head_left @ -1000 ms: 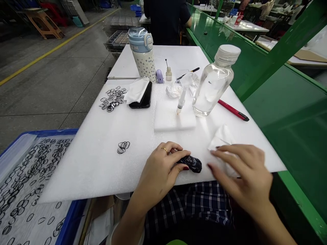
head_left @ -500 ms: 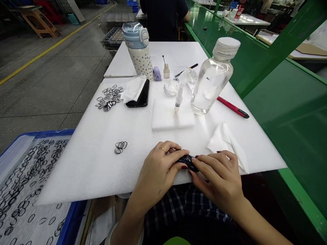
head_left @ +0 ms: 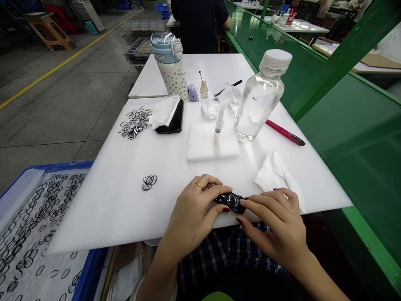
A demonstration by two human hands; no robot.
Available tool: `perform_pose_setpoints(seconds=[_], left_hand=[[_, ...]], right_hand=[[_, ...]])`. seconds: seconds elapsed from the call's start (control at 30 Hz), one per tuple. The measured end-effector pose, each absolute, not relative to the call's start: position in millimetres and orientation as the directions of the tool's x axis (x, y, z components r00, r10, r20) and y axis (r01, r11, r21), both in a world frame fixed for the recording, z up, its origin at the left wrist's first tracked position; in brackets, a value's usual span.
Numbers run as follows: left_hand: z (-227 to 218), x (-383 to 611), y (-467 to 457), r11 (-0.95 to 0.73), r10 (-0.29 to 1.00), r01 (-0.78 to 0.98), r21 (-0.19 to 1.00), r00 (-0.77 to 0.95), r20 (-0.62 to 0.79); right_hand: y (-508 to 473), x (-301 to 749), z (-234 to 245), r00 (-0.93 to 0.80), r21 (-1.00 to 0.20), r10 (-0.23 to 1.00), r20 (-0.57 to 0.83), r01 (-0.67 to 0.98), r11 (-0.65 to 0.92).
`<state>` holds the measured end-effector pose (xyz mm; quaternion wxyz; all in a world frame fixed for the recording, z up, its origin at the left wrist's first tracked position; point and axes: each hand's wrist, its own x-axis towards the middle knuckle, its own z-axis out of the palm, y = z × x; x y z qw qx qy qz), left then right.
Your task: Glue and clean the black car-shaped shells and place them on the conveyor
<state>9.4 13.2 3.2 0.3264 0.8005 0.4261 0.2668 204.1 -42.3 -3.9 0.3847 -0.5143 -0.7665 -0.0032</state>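
Observation:
Over the front edge of the white foam sheet, my left hand [head_left: 197,205] is closed on a small, glossy black oblong piece [head_left: 230,201], gripping its left end between thumb and fingers. What kind of piece it is I cannot make out. My right hand [head_left: 275,217] is open at the other end, its index fingertip touching the piece and its thumb spread slightly below. A few thin black rings [head_left: 149,182] lie on the foam to the left. Behind my right hand is a crumpled white cloth [head_left: 275,173].
A syringe [head_left: 218,125] stands on a foam block [head_left: 213,152]. Around it are a clear bottle [head_left: 260,100], a red cutter [head_left: 285,132], a phone [head_left: 177,121], a dotted flask [head_left: 173,77] and more rings [head_left: 134,121]. A blue tray [head_left: 81,276] of rings sits lower left; a green partition [head_left: 354,138] runs along the right.
My right hand has shifted slightly right and its thumb has come away from the black piece. More of the piece shows. My left hand keeps its grip.

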Motion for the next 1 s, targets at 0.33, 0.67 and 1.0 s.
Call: perform_pose_setpoints(seconds=[0.33,0.67,1.0], left_hand=[[3.3,10.0,14.0,-0.423,0.856,0.505,0.753,0.495,0.148],[4.9,9.1,12.4,-0.418,0.858,0.504,0.756,0.493,0.145],[5.4,9.0,13.3,-0.419,0.857,0.497,0.760,0.493,0.150]], right_hand=[[-41.3,201.1,-5.7,-0.222,-0.358,0.781,0.584,0.793,0.493],[-42.2,200.5,-4.9,-0.220,-0.383,0.799,0.559,0.786,0.485],[-41.6,201.4,3.2,-0.172,-0.435,0.812,0.557,0.773,0.463]])
